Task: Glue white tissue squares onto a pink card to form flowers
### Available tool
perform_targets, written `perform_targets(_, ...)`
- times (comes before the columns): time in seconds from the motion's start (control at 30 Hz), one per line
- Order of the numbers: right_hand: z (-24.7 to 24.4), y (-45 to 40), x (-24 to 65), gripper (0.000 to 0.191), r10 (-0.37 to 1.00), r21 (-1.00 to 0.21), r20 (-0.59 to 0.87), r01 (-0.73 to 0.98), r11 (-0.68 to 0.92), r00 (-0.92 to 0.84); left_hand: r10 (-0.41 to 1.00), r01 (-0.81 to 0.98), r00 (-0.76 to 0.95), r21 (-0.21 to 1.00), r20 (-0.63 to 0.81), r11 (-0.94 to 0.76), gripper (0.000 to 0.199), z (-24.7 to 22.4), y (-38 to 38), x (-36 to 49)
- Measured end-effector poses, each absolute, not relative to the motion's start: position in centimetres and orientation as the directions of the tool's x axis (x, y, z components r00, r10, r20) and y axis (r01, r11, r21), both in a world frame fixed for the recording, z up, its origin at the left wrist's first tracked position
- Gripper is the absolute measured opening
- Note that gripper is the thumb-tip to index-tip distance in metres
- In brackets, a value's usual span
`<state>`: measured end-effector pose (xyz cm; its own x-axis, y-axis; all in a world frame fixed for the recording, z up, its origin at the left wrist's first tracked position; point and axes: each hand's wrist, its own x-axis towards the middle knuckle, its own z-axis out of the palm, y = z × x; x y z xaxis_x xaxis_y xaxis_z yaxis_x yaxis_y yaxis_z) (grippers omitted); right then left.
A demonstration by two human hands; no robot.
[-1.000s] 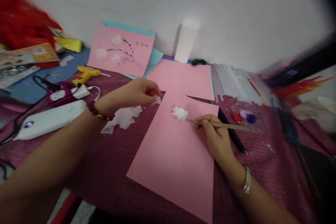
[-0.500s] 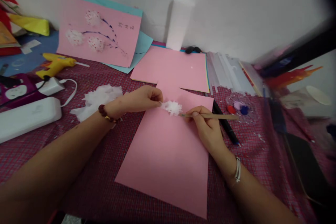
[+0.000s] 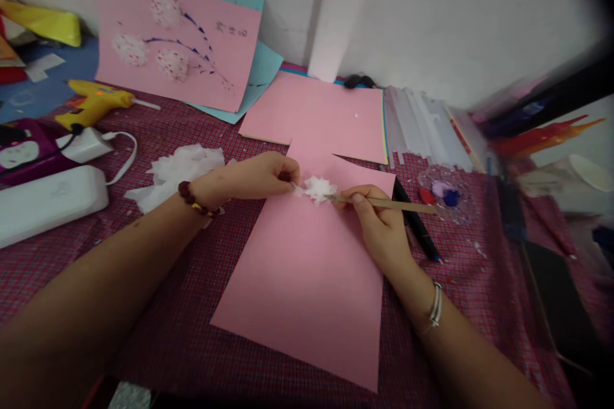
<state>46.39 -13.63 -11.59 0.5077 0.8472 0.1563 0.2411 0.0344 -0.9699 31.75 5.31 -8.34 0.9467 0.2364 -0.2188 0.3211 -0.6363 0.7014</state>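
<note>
The white flower (image 3: 318, 188) lies on the pink sheet (image 3: 302, 294), between both hands. The left hand (image 3: 259, 176) pinches a white scrap (image 3: 298, 190) beside it; the right hand's (image 3: 386, 233) fingers grip the stick (image 3: 412, 206) near its tip, likely for fine control at the flower's edge.

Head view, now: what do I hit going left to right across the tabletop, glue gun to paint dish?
yellow glue gun → white tissue pieces → left hand → white paper flower → right hand → clear paint dish

Yellow glue gun (image 3: 96, 104) near white plug adapter (image 3: 86, 145), translucent plastic strips (image 3: 422, 124), yellow packet (image 3: 45, 22)
</note>
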Motion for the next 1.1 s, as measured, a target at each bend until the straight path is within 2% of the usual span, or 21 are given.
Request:
perform_targets(0.13,-11.5,-14.1,46.2,0.019,0.824,-0.973,0.172,0.226,0.055,0.540,0.241,0.315,0.948,0.735,-0.210,-0.600,0.015,-8.4,5.5,31.7)
perform_targets(0.27,-11.4,-14.5,45.6,0.016,0.895,-0.968,0.137,0.249,0.031,0.425,0.258,0.308,0.948,0.751,-0.188,-0.583,0.014,-8.7,5.5,31.6)
perform_targets(0.37,-11.4,-14.6,45.3,0.016,0.915,-0.939,0.145,0.345,0.007,0.377,0.261,0.302,0.949,0.754,-0.178,-0.583,0.014,-8.7,5.5,31.7)
perform_targets(0.5,-11.5,-14.7,45.2,0.017,0.886,-0.906,0.175,0.422,-0.026,0.429,0.272,0.310,0.945,0.764,-0.181,-0.566,0.013,-8.5,5.4,31.7)
perform_targets(0.77,-11.7,-14.1,45.4,0.016,0.835,-0.918,0.209,0.397,-0.012,0.508,0.274,0.272,0.949,0.835,-0.153,-0.478,0.009,-9.0,6.2,31.4)
perform_targets(0.87,-11.6,-13.9,45.5,0.014,0.827,-0.920,0.202,0.391,-0.024,0.524,0.218,0.221,0.967,0.855,-0.130,-0.470,0.007,-8.2,5.4,31.3)
perform_targets(1.0,-11.7,-13.7,45.8,0.012,0.827,-0.928,0.190,0.371,-0.024,0.529,0.030,0.121,0.992,0.831,-0.125,-0.543,0.013,-7.5,2.3,32.0)
perform_targets(1.1,-11.8,-13.7,46.0,0.012,0.836,-0.936,0.185,0.352,-0.010,0.516,0.116,0.115,0.992,0.723,-0.049,-0.682,0.015,-8.5,0.6,32.7)
